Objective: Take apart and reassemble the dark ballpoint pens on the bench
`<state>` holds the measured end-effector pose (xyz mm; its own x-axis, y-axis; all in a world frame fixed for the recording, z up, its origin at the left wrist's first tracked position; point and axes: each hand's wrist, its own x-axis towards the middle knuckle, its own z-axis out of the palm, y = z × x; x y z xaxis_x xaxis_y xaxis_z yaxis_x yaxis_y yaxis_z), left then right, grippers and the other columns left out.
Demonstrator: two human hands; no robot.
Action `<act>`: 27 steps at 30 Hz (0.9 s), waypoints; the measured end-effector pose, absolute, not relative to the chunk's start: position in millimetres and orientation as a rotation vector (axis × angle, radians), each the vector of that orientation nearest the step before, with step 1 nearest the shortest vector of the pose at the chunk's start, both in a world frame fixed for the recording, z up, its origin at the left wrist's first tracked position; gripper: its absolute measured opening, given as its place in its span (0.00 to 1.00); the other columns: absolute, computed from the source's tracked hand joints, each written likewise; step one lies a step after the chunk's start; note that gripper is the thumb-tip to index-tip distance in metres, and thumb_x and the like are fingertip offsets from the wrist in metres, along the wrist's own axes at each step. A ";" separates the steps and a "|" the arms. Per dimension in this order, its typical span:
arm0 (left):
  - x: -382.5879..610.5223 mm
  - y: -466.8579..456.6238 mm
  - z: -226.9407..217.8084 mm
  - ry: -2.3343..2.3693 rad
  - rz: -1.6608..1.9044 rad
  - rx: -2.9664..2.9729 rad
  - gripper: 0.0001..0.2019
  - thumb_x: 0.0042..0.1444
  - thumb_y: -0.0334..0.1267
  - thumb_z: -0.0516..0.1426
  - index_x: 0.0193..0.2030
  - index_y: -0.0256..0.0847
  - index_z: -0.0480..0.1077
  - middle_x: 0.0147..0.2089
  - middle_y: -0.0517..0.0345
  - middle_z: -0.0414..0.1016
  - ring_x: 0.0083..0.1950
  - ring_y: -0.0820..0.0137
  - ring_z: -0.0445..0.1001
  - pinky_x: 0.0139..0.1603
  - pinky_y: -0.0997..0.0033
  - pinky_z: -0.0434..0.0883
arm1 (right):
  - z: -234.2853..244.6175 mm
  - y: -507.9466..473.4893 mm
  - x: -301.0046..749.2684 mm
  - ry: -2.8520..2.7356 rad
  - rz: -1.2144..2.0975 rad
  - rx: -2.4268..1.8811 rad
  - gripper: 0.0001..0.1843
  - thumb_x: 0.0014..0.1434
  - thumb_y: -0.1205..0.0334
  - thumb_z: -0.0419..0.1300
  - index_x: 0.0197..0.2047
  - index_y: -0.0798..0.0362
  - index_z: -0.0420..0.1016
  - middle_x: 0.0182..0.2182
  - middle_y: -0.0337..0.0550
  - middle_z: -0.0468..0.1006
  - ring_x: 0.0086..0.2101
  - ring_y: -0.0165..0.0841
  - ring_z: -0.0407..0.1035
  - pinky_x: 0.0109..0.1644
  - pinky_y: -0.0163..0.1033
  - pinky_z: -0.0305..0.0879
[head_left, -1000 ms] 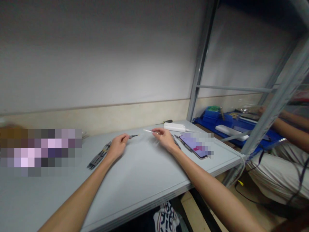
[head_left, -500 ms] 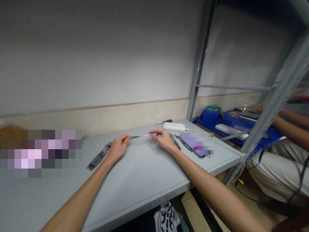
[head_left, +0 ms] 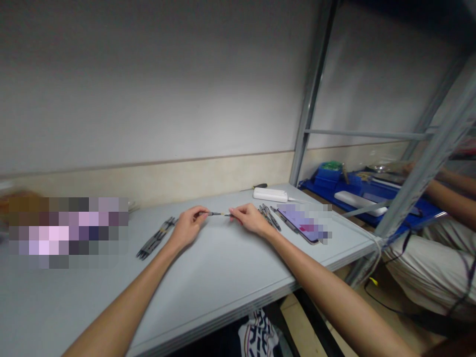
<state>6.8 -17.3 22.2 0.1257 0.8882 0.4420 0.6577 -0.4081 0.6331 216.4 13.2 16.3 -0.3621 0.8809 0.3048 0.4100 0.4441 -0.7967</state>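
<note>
My left hand [head_left: 191,225] pinches a slim dark grey pen [head_left: 214,213] that points to the right. My right hand [head_left: 248,218] has its thumb and fingers closed on a thin dark pen part [head_left: 227,215] at the other end. A pale stretch shows between the two pieces; whether they are joined, I cannot tell. Both hands are held over the grey table. Beside my left wrist lies a row of dark pens [head_left: 156,239]. More dark pens [head_left: 269,217] rest just right of my right hand.
A phone [head_left: 299,224] lies to the right, partly blurred out. Behind it are a white power strip [head_left: 270,195] and a screwdriver [head_left: 260,186]. A metal post [head_left: 307,109] rises at the back. Another person's arm reaches over a blue table [head_left: 316,184] at right.
My hands have come closer together, and the long pale thin length between them has shortened. My left hand has moved slightly right. The view has shifted a little.
</note>
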 end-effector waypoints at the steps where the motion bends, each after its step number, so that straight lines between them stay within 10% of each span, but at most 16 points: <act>1: 7.6 -17.9 23.4 1.494 1.182 2.118 0.14 0.51 0.42 0.50 0.36 0.36 0.72 0.35 0.54 0.75 0.33 0.67 0.69 0.36 0.70 0.64 | 15.6 13.3 215.7 -1.968 0.805 -1.125 0.27 0.56 0.45 0.49 0.21 0.59 0.74 0.10 0.31 0.54 0.16 0.24 0.48 0.23 0.32 0.45; 10: -2.5 -7.5 19.9 1.611 1.326 2.000 0.16 0.50 0.44 0.51 0.38 0.36 0.72 0.35 0.54 0.75 0.33 0.68 0.69 0.36 0.70 0.64 | 16.2 15.4 214.7 -1.814 0.680 -0.884 0.17 0.52 0.52 0.57 0.39 0.54 0.73 0.26 0.38 0.70 0.27 0.28 0.62 0.31 0.32 0.56; 22: 5.7 -13.2 20.1 1.547 1.305 2.036 0.15 0.50 0.44 0.51 0.36 0.36 0.72 0.34 0.54 0.75 0.31 0.69 0.68 0.35 0.71 0.64 | 16.2 15.8 214.8 -1.869 0.611 -1.071 0.22 0.57 0.51 0.48 0.17 0.55 0.62 0.15 0.34 0.56 0.21 0.26 0.53 0.26 0.33 0.48; 27: 0.7 -8.2 18.0 1.616 1.305 2.010 0.16 0.50 0.44 0.51 0.38 0.37 0.73 0.32 0.56 0.75 0.29 0.69 0.67 0.33 0.72 0.64 | 15.8 16.1 214.4 -1.740 0.712 -0.916 0.14 0.54 0.52 0.54 0.36 0.53 0.71 0.25 0.38 0.69 0.26 0.29 0.62 0.28 0.32 0.56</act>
<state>0.7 -8.2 18.0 -0.0167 0.8776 0.4791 0.6533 -0.3532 0.6697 214.4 16.1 15.8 -0.2105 0.8409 0.4986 0.2503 0.5394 -0.8040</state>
